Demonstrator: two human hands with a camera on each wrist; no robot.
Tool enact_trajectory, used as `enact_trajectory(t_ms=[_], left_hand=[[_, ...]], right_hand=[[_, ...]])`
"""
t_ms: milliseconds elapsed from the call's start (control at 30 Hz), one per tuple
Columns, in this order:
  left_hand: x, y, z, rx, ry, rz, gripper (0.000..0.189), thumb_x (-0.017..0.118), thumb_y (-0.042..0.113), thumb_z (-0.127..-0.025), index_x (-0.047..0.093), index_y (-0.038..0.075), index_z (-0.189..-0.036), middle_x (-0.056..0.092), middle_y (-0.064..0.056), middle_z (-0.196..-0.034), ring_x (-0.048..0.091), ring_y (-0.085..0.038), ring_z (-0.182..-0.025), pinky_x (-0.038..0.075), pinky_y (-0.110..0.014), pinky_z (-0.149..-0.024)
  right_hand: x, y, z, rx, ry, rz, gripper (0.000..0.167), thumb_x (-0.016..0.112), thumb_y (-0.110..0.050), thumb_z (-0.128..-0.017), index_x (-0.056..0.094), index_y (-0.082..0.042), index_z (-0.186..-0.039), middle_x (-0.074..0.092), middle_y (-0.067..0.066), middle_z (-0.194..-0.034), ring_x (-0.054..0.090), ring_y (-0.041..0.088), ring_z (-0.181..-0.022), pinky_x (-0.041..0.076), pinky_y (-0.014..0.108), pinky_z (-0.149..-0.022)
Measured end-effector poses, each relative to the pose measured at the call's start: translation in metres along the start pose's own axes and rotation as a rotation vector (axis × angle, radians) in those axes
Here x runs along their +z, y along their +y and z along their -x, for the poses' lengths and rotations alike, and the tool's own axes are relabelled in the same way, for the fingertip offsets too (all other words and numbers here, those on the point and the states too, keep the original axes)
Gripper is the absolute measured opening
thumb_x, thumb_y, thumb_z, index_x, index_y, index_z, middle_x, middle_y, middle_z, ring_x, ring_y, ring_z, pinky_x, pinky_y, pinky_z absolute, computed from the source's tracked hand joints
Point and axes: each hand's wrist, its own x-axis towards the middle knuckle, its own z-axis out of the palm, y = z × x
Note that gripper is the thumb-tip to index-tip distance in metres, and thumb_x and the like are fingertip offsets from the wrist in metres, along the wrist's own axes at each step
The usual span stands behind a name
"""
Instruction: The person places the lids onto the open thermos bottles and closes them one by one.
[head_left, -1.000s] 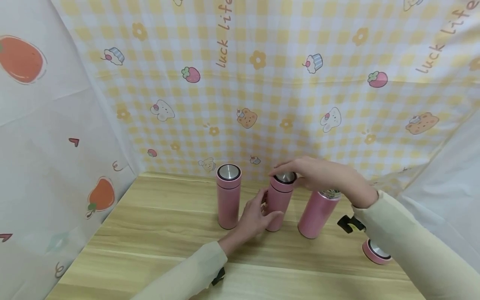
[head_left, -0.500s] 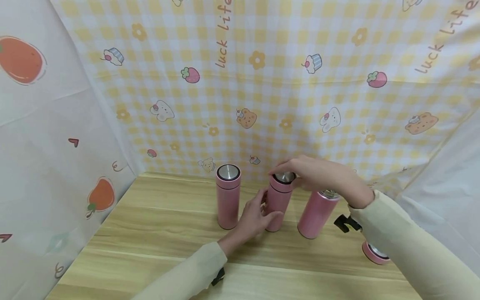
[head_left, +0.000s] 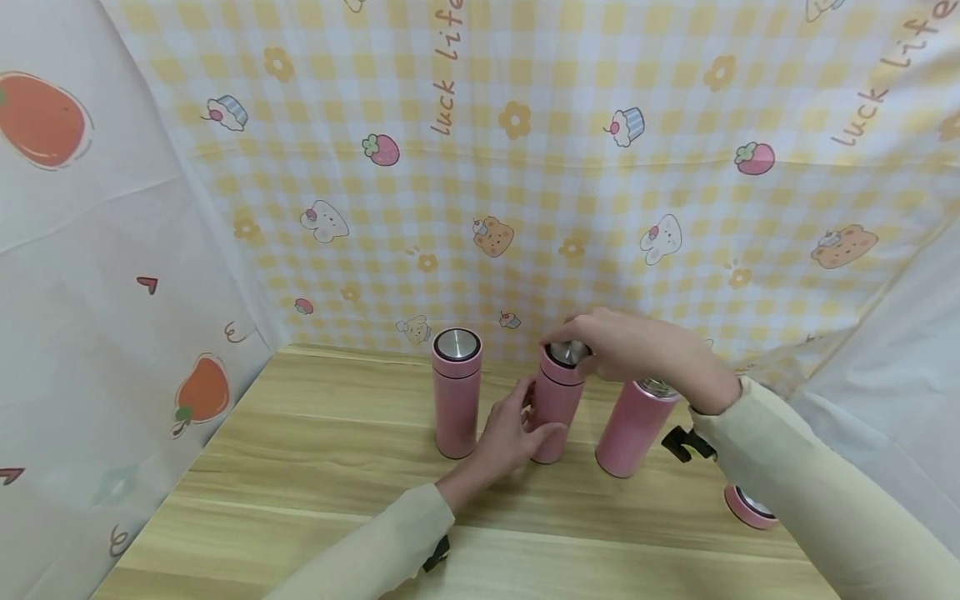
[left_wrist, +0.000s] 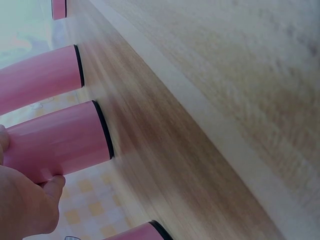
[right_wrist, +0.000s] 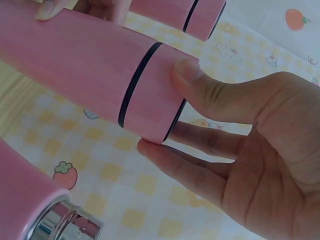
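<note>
Three pink thermos bottles stand in a row on the wooden table. My left hand [head_left: 512,429] grips the body of the middle thermos [head_left: 556,408] from its left side; in the left wrist view thumb and fingers wrap that body. From above, my right hand [right_wrist: 280,145] pinches the same bottle's lid [right_wrist: 157,90], thumb on one side and fingers on the other. A dark ring marks the seam between lid and body. To the right, the third thermos [head_left: 632,429] has no lid, and its metal neck [right_wrist: 65,222] shows in the right wrist view.
The lidded left thermos [head_left: 457,400] stands close beside my left hand. A loose pink lid [head_left: 750,507] lies on the table [head_left: 300,467] at the right, partly covered by my right sleeve. A checked yellow cloth [head_left: 517,192] hangs right behind the bottles.
My right hand and wrist have turned slightly on the middle thermos's lid, the forearm shifting a little left. My left hand and the bottles stay in place.
</note>
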Motion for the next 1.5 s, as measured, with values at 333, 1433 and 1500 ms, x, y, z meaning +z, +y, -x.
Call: enact_trajectory(t_ms=[333, 1433, 1500], left_hand=[[0.0, 0.0, 0.0, 0.006, 0.006, -0.005, 0.068, 0.076, 0.029, -0.094, 0.041, 0.008, -0.149, 0.054, -0.012, -0.144, 0.051, -0.021, -0.131, 0.048, -0.038, -0.102], [-0.002, 0.0, 0.0, 0.02, -0.011, -0.008, 0.065, 0.075, 0.03, -0.095, 0.042, 0.008, -0.147, 0.056, -0.009, -0.141, 0.053, -0.018, -0.128, 0.05, -0.035, -0.099], [-0.002, 0.0, 0.001, 0.023, -0.01, -0.009, 0.065, 0.075, 0.03, -0.095, 0.043, 0.008, -0.147, 0.056, -0.01, -0.14, 0.053, -0.018, -0.128, 0.05, -0.037, -0.099]], right_hand=[[0.0, -0.002, -0.003, -0.006, 0.012, 0.044, 0.049, 0.075, 0.008, -0.084, 0.069, -0.008, -0.129, 0.066, 0.004, -0.103, 0.061, 0.014, -0.083, 0.052, 0.031, -0.07], [0.006, 0.021, 0.007, -0.179, 0.005, -0.099, 0.063, 0.075, 0.013, -0.084, 0.063, -0.013, -0.14, 0.053, 0.009, -0.146, 0.051, 0.028, -0.132, 0.051, 0.04, -0.098], [0.006, 0.022, 0.006, -0.192, 0.002, -0.114, 0.063, 0.074, 0.015, -0.084, 0.063, -0.012, -0.14, 0.055, 0.008, -0.144, 0.052, 0.026, -0.131, 0.049, 0.04, -0.101]])
